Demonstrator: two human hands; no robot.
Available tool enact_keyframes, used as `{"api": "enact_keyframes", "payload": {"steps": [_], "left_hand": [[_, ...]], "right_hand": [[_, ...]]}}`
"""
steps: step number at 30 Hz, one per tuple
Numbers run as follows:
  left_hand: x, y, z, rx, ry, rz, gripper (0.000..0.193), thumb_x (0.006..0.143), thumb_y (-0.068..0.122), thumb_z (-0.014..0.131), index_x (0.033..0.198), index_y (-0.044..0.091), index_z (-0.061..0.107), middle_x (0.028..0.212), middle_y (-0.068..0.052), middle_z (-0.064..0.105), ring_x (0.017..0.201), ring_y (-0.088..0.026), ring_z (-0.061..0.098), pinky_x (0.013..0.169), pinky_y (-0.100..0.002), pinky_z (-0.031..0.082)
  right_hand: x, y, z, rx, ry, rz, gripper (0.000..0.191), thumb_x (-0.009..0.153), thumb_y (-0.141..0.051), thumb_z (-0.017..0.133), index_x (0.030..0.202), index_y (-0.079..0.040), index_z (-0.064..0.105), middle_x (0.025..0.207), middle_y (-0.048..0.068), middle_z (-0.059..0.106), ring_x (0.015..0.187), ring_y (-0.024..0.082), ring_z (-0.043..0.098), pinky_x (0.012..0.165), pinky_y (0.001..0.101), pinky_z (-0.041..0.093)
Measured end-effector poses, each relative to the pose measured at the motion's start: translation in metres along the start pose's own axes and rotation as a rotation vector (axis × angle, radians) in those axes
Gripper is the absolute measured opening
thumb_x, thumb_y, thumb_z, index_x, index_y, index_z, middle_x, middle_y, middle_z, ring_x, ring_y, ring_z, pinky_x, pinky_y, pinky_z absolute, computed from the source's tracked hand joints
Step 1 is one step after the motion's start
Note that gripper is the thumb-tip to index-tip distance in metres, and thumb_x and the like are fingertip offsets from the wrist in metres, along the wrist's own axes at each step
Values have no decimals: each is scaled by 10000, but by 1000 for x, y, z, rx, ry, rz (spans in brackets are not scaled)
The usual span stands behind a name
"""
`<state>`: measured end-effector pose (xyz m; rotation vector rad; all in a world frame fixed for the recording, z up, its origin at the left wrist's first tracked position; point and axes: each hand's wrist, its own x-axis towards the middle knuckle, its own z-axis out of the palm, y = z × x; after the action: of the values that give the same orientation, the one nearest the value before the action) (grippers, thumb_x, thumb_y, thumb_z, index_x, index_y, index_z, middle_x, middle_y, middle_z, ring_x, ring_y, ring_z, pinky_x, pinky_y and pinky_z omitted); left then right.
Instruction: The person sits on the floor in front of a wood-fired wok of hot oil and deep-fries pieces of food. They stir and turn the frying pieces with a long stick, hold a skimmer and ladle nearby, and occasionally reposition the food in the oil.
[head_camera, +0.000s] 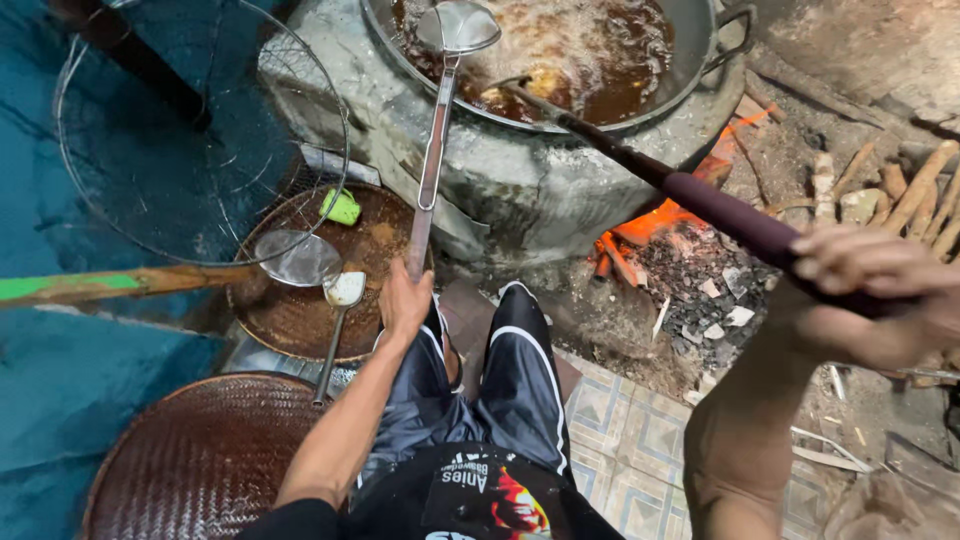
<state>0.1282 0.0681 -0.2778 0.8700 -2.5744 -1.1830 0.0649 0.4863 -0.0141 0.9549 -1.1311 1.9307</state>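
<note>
The left hand (403, 300) wraps its grip around the skimmer handle (430, 170), mesh bowl resting on the near rim of the wok (700, 40). The right hand (865, 290) closes on the dark-handled stirrer (700, 200), tip down in bubbling oil. Best done with both tools long, wrists high, clear of spatter. Beyond the knees: a patterned tile floor (620, 420), woven trays (200, 460), glowing embers (660, 215) under the concrete stove (520, 190).
</note>
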Motion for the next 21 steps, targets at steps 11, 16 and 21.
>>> {"api": "enact_keyframes", "payload": {"steps": [11,16,21], "left_hand": [[-29,-37,-10,-135,32,459,620,890,103,653,1482,41,480,1239,-233,595,1163,-432,599,985,-492,498],[-23,-26,1,128,150,519,590,912,160,629,1469,23,491,1182,-195,620,1104,-391,602,961,-498,464],[-14,-11,1,264,146,554,709,882,196,629,1530,33,393,1128,-168,642,1092,-359,608,1005,-507,424]], "right_hand": [[29,109,-7,-37,-51,-137,326,1160,-308,384,964,-57,457,658,120,450,481,250,486,459,405,495],[20,153,42,-41,113,-143,312,1134,-248,436,906,-35,462,671,102,452,446,179,489,434,377,470],[19,199,74,-104,100,-215,344,1154,-239,455,862,-64,408,642,76,442,467,185,459,425,354,464]]}}
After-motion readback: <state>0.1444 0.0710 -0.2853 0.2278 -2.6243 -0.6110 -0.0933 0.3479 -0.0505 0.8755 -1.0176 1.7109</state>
